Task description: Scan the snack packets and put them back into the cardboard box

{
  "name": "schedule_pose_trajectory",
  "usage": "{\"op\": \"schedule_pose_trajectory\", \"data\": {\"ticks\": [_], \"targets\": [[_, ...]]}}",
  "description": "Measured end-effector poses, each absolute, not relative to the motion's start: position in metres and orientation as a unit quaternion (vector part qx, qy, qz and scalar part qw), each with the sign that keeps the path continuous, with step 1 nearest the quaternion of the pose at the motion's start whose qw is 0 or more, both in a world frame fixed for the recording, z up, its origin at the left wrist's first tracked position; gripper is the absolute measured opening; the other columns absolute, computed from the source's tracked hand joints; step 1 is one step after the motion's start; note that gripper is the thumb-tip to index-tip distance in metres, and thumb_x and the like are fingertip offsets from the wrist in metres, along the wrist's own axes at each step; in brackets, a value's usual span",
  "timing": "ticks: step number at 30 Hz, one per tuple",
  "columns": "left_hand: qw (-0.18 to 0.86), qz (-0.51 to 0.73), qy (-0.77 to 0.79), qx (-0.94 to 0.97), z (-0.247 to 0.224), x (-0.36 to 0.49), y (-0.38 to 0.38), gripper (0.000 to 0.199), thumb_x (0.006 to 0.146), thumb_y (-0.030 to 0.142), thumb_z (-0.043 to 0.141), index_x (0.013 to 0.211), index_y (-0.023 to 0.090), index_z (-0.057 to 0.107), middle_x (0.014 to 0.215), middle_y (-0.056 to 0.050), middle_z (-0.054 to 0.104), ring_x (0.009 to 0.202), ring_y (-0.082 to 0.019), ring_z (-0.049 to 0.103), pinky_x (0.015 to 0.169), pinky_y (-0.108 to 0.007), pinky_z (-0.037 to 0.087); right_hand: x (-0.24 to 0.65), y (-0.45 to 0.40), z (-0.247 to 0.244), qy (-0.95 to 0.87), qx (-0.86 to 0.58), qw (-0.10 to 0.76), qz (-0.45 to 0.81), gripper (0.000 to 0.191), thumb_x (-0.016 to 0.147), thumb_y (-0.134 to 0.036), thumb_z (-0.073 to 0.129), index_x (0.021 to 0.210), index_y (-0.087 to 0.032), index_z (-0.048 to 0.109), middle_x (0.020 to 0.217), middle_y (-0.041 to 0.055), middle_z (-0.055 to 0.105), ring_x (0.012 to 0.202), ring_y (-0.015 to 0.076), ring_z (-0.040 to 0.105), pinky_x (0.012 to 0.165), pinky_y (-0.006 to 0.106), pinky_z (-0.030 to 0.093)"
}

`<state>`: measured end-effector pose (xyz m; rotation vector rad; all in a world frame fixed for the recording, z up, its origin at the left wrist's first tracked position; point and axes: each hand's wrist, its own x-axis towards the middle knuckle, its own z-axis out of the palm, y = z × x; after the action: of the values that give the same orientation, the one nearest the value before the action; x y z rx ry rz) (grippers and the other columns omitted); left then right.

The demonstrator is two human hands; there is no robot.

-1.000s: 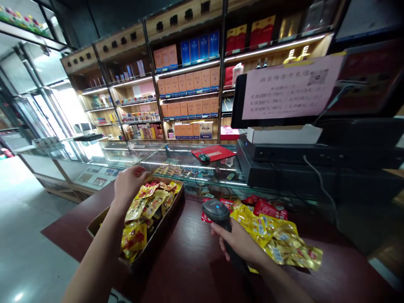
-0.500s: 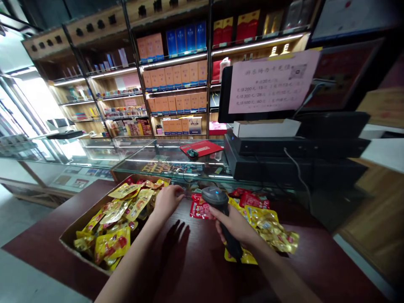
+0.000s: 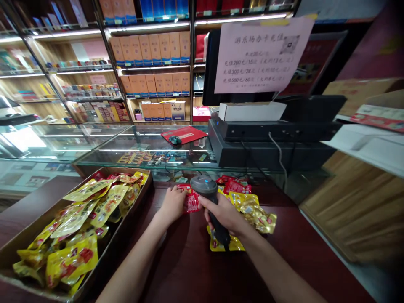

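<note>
Right hand [image 3: 222, 214] is clenched round a barcode scanner [image 3: 203, 185], while the left hand [image 3: 172, 205] lies relaxed and open against a red snack packet [image 3: 192, 203].

The right hand [image 3: 221, 214] grips a handheld barcode scanner [image 3: 204, 186], its head up and just above a red packet [image 3: 192, 202], which the left hand [image 3: 172, 206] touches on the dark counter [image 3: 189, 269]. Yellow packets [image 3: 249, 209] lie just beside the scanner; a cardboard tray [image 3: 139, 202] heaped with more sits to the left. Beyond: a glass display case [image 3: 142, 151], a pink notice [image 3: 261, 54] — and lit shelves [image 3: 151, 66] of boxes.
</note>
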<state>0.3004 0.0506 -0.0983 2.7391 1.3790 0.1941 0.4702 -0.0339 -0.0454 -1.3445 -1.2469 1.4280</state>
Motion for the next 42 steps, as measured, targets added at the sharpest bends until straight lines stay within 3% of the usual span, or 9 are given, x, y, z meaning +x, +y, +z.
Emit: {"op": "schedule_pose_trajectory", "data": {"ticks": [4,10,15,20,23,28,34,42], "targets": [[0.103,0.078,0.451,0.883,-0.091,0.286,0.060,0.039,0.068,0.023,0.066,0.107,0.019,0.068,0.104,-0.013,0.068,0.099,-0.029,0.059,0.084,-0.037,0.043,0.468,-0.031,-0.054,-0.483,-0.543,0.384,0.569,0.032,0.083,-0.049,0.055,0.078,-0.017,0.052,0.042,-0.0074,0.050,0.029,0.0078,0.045,0.031,0.017,0.035],[0.378,0.281,0.485,0.736,-0.084,0.259,0.081,0.030,0.066,0.035,0.073,0.090,0.018,0.069,0.082,-0.005,0.072,0.073,-0.020,0.066,0.064,-0.025,0.048,0.461,-0.033,-0.060,-0.502,-0.543,0.356,0.571,0.032,0.084,-0.049,0.055,0.078,-0.017,0.052,0.042,-0.0066,0.051,0.029,0.0077,0.046,0.031,0.017,0.035],[0.566,0.426,0.443,0.550,-0.092,0.262,0.087,0.040,0.062,0.044,0.079,0.085,0.015,0.065,0.078,-0.006,0.073,0.066,-0.018,0.068,0.060,-0.026,0.052,0.447,-0.040,-0.063,-0.524,-0.533,0.321,0.582,0.030,0.085,-0.047,0.055,0.082,-0.017,0.051,0.045,-0.0065,0.052,0.031,0.0076,0.048,0.033,0.016,0.036],[0.665,0.476,0.409,0.405,-0.100,0.272,0.091,0.047,0.054,0.030,0.086,0.092,0.013,0.065,0.081,-0.008,0.073,0.068,-0.020,0.069,0.066,-0.032,0.057,0.435,-0.047,-0.072,-0.538,-0.520,0.310,0.586,0.031,0.083,-0.047,0.056,0.090,-0.019,0.047,0.053,-0.0067,0.055,0.031,0.0077,0.047,0.033,0.018,0.038],[0.690,0.488,0.397,0.358,-0.102,0.274,0.093,0.043,0.055,0.022,0.086,0.089,0.011,0.064,0.082,-0.010,0.072,0.071,-0.021,0.070,0.069,-0.034,0.059,0.434,-0.048,-0.076,-0.543,-0.523,0.318,0.576,0.030,0.082,-0.048,0.055,0.087,-0.020,0.046,0.058,-0.0055,0.058,0.032,0.0074,0.047,0.033,0.018,0.039],[0.695,0.484,0.407,0.341,-0.103,0.274,0.094,0.044,0.056,0.022,0.086,0.093,0.011,0.063,0.083,-0.010,0.072,0.071,-0.021,0.070,0.068,-0.036,0.059,0.433,-0.047,-0.073,-0.539,-0.531,0.311,0.576,0.031,0.082,-0.049,0.055,0.086,-0.019,0.046,0.052,-0.0076,0.053,0.032,0.0077,0.046,0.033,0.018,0.038],[0.647,0.467,0.457,0.394,-0.104,0.275,0.092,0.053,0.055,0.034,0.086,0.099,0.014,0.064,0.084,-0.007,0.071,0.063,-0.016,0.067,0.053,-0.025,0.055,0.431,-0.048,-0.063,-0.530,-0.539,0.308,0.578,0.029,0.082,-0.045,0.055,0.091,-0.019,0.047,0.050,-0.0086,0.052,0.030,0.0073,0.046,0.033,0.018,0.037],[0.636,0.465,0.468,0.401,-0.100,0.279,0.087,0.056,0.051,0.034,0.087,0.097,0.013,0.063,0.084,-0.008,0.071,0.061,-0.015,0.066,0.045,-0.019,0.048,0.432,-0.048,-0.063,-0.526,-0.545,0.299,0.580,0.026,0.082,-0.044,0.057,0.086,-0.019,0.049,0.046,-0.0080,0.051,0.031,0.0078,0.046,0.034,0.019,0.038]]}}
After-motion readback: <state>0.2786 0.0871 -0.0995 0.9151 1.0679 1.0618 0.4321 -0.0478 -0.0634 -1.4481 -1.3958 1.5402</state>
